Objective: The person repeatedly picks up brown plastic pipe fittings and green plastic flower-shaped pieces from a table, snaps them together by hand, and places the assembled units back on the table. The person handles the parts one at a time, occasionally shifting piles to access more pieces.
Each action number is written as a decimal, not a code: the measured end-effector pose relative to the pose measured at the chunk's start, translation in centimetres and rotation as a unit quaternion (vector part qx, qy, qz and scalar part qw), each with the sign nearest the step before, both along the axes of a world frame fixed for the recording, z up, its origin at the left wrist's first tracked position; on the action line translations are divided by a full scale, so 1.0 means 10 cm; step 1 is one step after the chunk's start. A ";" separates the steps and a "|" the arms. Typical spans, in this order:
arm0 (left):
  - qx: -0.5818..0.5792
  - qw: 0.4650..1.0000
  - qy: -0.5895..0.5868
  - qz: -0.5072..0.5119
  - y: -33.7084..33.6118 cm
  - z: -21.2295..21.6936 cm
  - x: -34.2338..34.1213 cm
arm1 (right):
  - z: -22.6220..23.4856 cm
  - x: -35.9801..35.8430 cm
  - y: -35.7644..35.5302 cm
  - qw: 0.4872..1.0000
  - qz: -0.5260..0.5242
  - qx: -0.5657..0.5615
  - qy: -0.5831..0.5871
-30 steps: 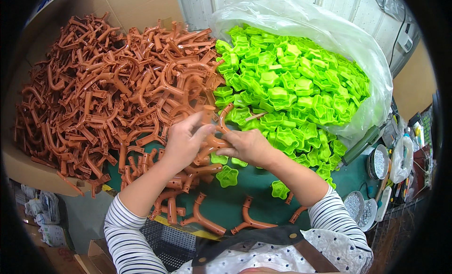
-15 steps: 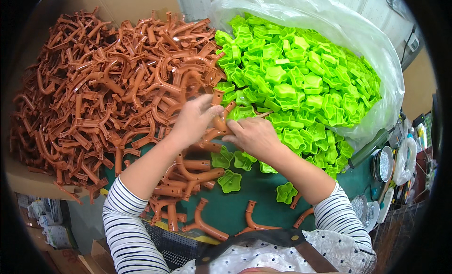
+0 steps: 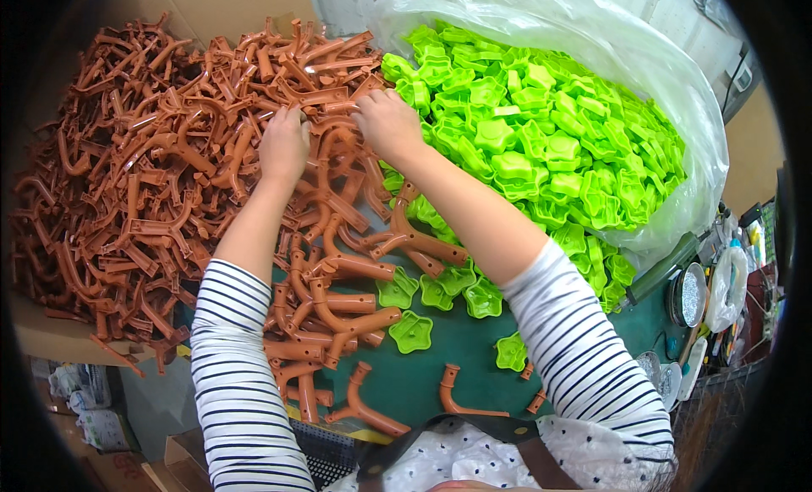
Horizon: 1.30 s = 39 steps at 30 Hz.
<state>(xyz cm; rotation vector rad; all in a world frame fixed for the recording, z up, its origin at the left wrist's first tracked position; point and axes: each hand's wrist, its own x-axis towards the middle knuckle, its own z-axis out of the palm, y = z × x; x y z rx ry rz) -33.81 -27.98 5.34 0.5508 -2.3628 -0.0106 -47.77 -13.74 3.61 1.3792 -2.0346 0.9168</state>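
Both hands reach into a heap of brown, branch-shaped plastic pieces (image 3: 182,145), some curved and some forked. My left hand (image 3: 285,145) is over the middle of the heap, its fingers curled down; what they hold, if anything, is hidden. Further right, my right hand (image 3: 389,124) pinches at the end of a brown piece (image 3: 340,108), near the heap's border with the green parts. Between my forearms and below the hands, a forked tube piece (image 3: 414,236) lies on other assembled-looking brown tubes (image 3: 351,323).
Bright green star-shaped cups (image 3: 541,145) fill a clear plastic bag (image 3: 677,65) at the right. A few loose green stars (image 3: 411,332) lie on the dark green table (image 3: 406,378). Brown tubes (image 3: 372,407) sit near its front edge. Round tins (image 3: 689,293) stand far right.
Both hands have moved away from me and left into the brown heap. The forked brown piece they held has been let go and lies on the table's pile.
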 end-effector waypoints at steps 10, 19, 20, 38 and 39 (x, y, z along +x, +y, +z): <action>0.105 0.990 -0.030 0.091 -0.37 -0.03 -0.02 | 0.08 0.06 -0.29 0.973 0.027 0.108 -0.204; 0.431 0.901 0.010 -0.051 -0.11 0.47 -0.37 | 0.27 0.03 -0.15 0.900 0.139 -0.108 -0.399; 0.507 0.859 0.024 -0.071 -0.05 0.54 -0.31 | 0.32 0.04 -0.05 0.876 0.162 -0.140 -0.432; 0.573 0.805 0.085 -0.125 1.15 0.78 0.61 | 0.88 0.59 1.47 0.899 0.224 -0.141 -0.349; 0.536 0.826 0.119 -0.125 1.28 0.83 0.72 | 0.85 0.64 1.58 0.931 0.203 -0.142 -0.266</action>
